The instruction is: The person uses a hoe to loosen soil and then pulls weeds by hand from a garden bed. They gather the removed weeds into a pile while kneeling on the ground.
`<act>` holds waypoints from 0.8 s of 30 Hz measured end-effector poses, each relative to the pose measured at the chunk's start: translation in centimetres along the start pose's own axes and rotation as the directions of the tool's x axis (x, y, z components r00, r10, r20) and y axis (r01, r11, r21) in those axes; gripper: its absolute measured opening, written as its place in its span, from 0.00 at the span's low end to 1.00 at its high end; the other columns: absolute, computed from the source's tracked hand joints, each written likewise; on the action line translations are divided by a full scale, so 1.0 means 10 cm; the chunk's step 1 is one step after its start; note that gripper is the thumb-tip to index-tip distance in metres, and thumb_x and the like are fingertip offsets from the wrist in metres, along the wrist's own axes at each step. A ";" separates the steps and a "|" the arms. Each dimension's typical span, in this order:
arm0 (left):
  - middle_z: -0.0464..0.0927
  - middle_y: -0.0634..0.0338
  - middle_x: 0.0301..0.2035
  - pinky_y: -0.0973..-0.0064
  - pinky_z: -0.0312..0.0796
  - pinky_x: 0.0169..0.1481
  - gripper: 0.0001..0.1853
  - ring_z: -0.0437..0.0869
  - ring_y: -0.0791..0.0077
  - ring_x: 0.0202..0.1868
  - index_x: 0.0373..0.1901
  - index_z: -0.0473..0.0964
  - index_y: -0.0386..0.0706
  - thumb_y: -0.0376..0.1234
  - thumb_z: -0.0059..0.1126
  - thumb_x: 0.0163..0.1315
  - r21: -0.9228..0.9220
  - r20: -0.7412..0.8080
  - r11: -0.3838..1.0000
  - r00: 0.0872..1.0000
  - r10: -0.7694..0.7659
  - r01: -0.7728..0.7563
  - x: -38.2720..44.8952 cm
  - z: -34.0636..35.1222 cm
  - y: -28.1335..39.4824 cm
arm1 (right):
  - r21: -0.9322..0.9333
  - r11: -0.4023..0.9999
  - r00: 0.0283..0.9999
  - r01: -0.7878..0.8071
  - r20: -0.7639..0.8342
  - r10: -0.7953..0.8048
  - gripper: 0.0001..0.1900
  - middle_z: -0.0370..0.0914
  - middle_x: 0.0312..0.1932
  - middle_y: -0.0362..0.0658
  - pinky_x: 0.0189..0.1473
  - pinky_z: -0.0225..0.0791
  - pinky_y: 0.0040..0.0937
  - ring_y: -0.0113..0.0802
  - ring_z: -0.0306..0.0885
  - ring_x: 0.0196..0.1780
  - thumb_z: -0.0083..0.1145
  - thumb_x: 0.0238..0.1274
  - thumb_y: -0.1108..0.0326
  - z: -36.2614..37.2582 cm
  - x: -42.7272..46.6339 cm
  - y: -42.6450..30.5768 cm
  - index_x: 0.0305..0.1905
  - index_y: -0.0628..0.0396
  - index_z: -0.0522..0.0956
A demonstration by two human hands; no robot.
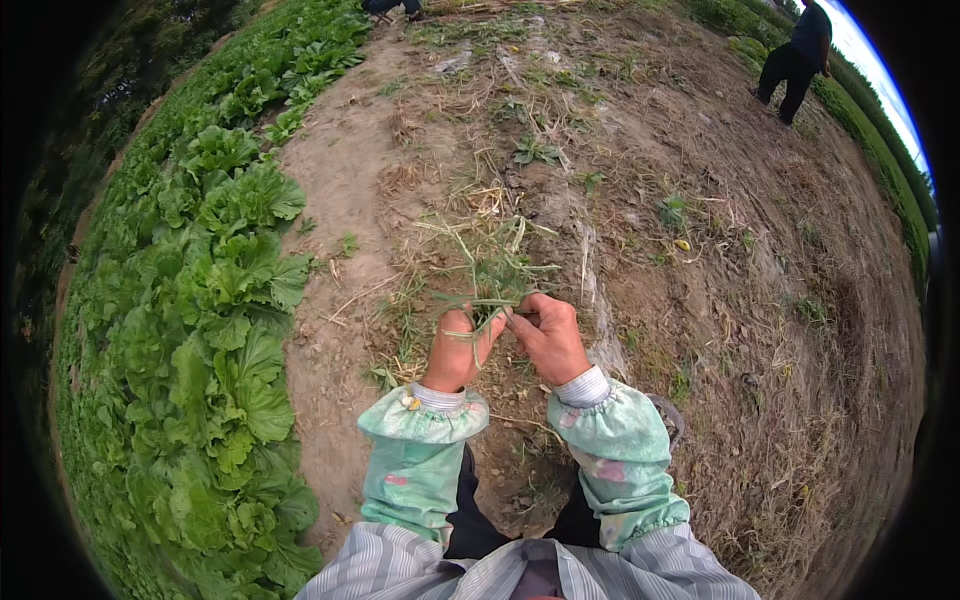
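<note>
My left hand (pixel 455 349) is closed around the base of a bunch of green grassy weeds (pixel 496 274). Its long stems spread forward, away from me, and a few loop back over my fingers. Close beside it, my right hand (pixel 553 341) pinches stems at the bunch's right side between thumb and fingers. Both hands are held in front of me over bare soil. The exact grip of the fingertips is partly hidden by the stems. Green patterned sleeve covers (pixel 416 469) reach to both wrists.
Leafy green vegetables (pixel 247 360) grow in a dense bed on the left. Torn plastic film (pixel 589 259) and dry plant litter (pixel 795 450) lie on the soil. A curved dark object (pixel 675 424) shows beside my right sleeve. One person (pixel 799 56) stands far right; another (pixel 394 7) is at the top.
</note>
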State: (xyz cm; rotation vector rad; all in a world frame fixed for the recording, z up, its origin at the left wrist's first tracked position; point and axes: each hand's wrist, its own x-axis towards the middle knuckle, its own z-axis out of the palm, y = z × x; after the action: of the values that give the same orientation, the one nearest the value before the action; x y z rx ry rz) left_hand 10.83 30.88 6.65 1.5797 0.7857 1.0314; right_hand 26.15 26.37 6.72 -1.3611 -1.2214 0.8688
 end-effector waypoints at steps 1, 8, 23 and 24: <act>0.77 0.64 0.26 0.73 0.65 0.31 0.10 0.74 0.79 0.28 0.39 0.78 0.34 0.34 0.59 0.69 0.055 0.028 0.998 1.000 0.009 -0.011 0.00 -0.03 -0.01 | -0.010 1.000 1.000 0.003 -0.006 -0.003 0.10 0.75 0.17 0.45 0.21 0.66 0.29 0.26 0.76 0.19 0.63 0.63 0.70 -0.02 -0.01 0.04 0.32 0.66 0.75; 0.76 0.67 0.27 0.76 0.65 0.31 0.08 0.74 0.81 0.28 0.42 0.76 0.36 0.32 0.59 0.68 0.107 0.003 0.993 0.998 0.057 -0.057 -0.04 0.01 0.01 | 0.152 0.986 0.994 -0.073 0.087 0.060 0.10 0.76 0.21 0.49 0.24 0.67 0.34 0.33 0.77 0.22 0.65 0.58 0.72 -0.10 -0.05 -0.09 0.33 0.66 0.74; 0.78 0.44 0.31 0.53 0.69 0.37 0.11 0.78 0.40 0.34 0.46 0.73 0.36 0.32 0.54 0.66 0.429 0.038 0.872 0.969 0.244 -0.236 -0.11 0.04 0.18 | -0.170 0.986 0.994 -0.002 0.104 0.019 0.07 0.77 0.24 0.58 0.29 0.70 0.40 0.49 0.80 0.27 0.58 0.51 0.78 -0.13 -0.17 -0.19 0.37 0.66 0.74; 0.78 0.46 0.29 0.56 0.69 0.35 0.11 0.80 0.47 0.32 0.46 0.73 0.36 0.32 0.54 0.67 0.490 0.013 0.826 0.950 0.311 -0.278 -0.09 0.03 0.16 | -0.186 0.981 0.995 0.055 0.089 -0.039 0.06 0.75 0.21 0.58 0.28 0.69 0.40 0.46 0.79 0.24 0.56 0.52 0.78 -0.13 -0.19 -0.22 0.36 0.67 0.74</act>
State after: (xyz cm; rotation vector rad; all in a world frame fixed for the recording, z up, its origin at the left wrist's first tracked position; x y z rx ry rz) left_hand 10.71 29.60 8.00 2.1636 0.9155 1.1713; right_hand 26.61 24.05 8.88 -1.4509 -1.4255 0.8010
